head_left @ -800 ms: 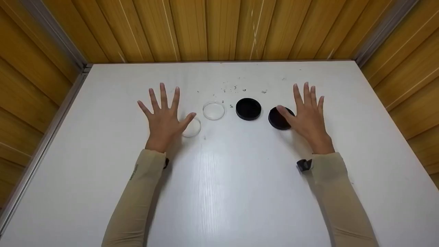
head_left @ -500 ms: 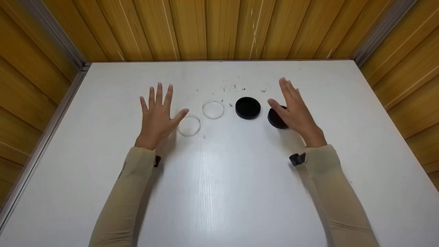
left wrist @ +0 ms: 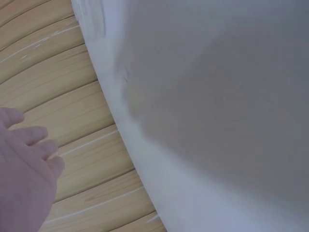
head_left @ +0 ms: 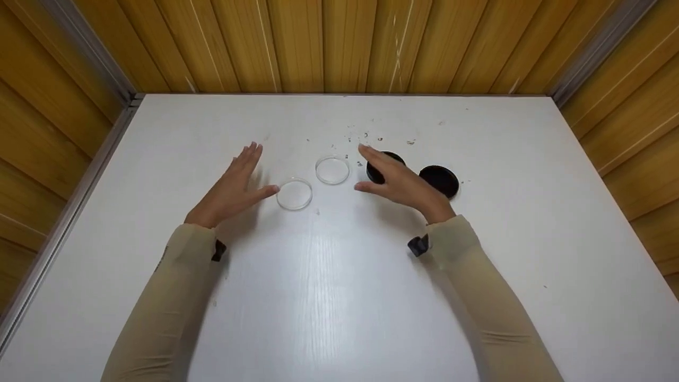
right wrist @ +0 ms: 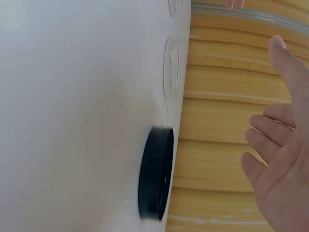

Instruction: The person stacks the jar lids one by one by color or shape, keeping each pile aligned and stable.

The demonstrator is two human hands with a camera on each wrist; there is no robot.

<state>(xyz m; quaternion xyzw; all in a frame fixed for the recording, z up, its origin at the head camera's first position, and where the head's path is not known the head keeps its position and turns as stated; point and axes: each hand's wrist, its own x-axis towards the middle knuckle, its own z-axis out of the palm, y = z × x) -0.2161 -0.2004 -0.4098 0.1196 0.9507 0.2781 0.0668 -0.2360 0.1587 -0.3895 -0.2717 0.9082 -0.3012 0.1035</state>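
My left hand [head_left: 228, 188] is held over the table with fingers straight and thumb spread, holding nothing. Its thumb tip overlaps the left edge of a clear round dish [head_left: 295, 208] in the head view. A second clear dish [head_left: 332, 183] lies a little farther back. My right hand [head_left: 400, 183] hovers over the table, fingers extended, palm turned inward. It partly covers a black round dish [head_left: 375, 174]. Another black round dish [head_left: 441, 180] lies behind the right wrist. In the right wrist view the black dish [right wrist: 152, 176] stands apart from my right fingers.
The four-sided white table [head_left: 318, 297] meets yellow slatted walls [head_left: 297, 48] at the back and sides. Small dark specks [head_left: 366, 135] are scattered behind the dishes. A black wrist strap piece [head_left: 419, 246] shows beside the right sleeve.
My right hand has swung left and inward, from over the rightmost black dish to the other one. My left hand has shifted left and turned sideways. The dishes stay put.
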